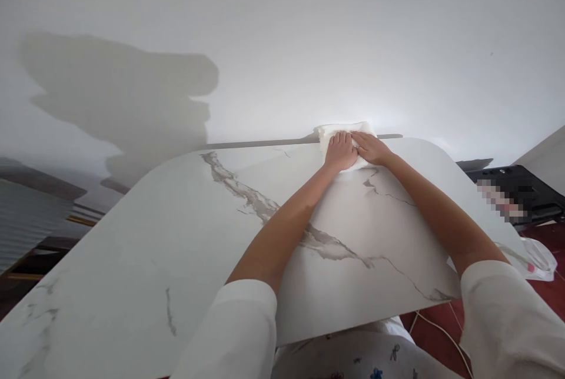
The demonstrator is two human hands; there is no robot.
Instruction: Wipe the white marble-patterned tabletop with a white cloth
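A white cloth (330, 139) lies folded at the far edge of the marble-patterned table (145, 238), partly over the edge next to the wall. My left hand (341, 150) presses down on it from above, fingers together and slightly curled, closed on the fabric. Right beside it, my right hand (371, 148) also bears on the cloth, its fingers angled inward and touching the left hand. Both arms reach straight across the tabletop. The palms and the cloth beneath them are hidden.
A pale wall (282, 43) rises behind the table. To the right stand a black gas stove (538, 188) and a clear plastic bag (541, 258) near a red floor. A white cord (445, 332) runs below the table. A ribbed grey surface (30, 214) is at left.
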